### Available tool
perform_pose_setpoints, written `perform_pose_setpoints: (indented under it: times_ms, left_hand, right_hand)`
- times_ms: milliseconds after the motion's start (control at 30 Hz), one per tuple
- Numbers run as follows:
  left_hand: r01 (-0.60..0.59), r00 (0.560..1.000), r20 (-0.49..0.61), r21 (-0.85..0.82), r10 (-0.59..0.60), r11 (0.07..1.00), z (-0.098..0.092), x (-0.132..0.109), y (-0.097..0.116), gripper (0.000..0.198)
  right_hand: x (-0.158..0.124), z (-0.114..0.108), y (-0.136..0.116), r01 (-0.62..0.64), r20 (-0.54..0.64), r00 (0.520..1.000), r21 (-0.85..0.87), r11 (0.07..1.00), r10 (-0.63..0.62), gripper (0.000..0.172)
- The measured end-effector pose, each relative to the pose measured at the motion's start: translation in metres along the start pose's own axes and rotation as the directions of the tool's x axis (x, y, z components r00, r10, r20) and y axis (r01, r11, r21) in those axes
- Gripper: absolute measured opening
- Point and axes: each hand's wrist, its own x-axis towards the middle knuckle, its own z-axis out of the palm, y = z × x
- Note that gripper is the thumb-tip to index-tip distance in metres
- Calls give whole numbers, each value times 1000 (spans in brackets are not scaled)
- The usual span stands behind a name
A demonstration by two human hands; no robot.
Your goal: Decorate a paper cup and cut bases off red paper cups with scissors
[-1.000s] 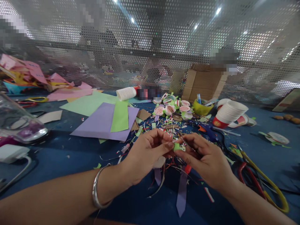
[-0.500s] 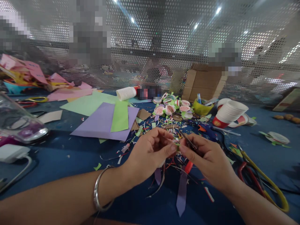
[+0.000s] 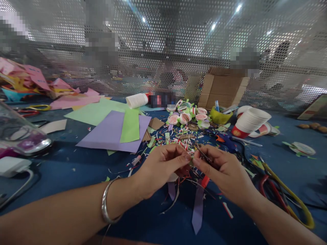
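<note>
My left hand and my right hand meet fingertip to fingertip over a heap of paper scraps on the blue table. Both pinch the same tiny piece, now almost hidden between the thumbs and forefingers. My right hand also grips small scissors: the thin dark blades stick out above its fingers and a red handle shows below. A silver bangle sits on my left wrist. Purple paper strips lie under the hands.
Purple and green sheets lie to the left, pink paper beyond. Stacked paper cups, a lying white cup, decorated cup bottoms and a cardboard box stand behind. Yellow-and-red scissors lie at right, a clear jar at left. Perforated metal screen behind.
The small green piece that showed between my fingertips is now hidden as the two hands closed tighter together. Both hands shifted slightly; the view tilted a little.
</note>
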Motion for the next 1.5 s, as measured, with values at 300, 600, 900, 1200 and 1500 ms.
perform_pose_setpoints:
  times_ms: [300,600,900,1200,1500]
  left_hand:
    - [-124,991,-34,85,127,989,0,0,5,23]
    - [-264,954,-44,334,295,905,-4,-4,9,21]
    - [-270,956,-31,281,290,921,-1,-5,7,22]
    - [-239,967,-54,165,251,957,3,-6,8,20]
    - [-193,976,-91,44,196,980,6,-7,5,17]
  right_hand:
    - [-1,-4,3,17,-6,1000,99,995,-17,35]
    - [0,-5,-1,-1,63,998,-55,999,4,42]
    - [-1,-4,2,26,90,996,4,1000,-26,40]
    - [-2,-4,2,17,91,996,10,1000,-18,42]
    - [-5,-6,-1,41,98,994,-37,998,-37,42]
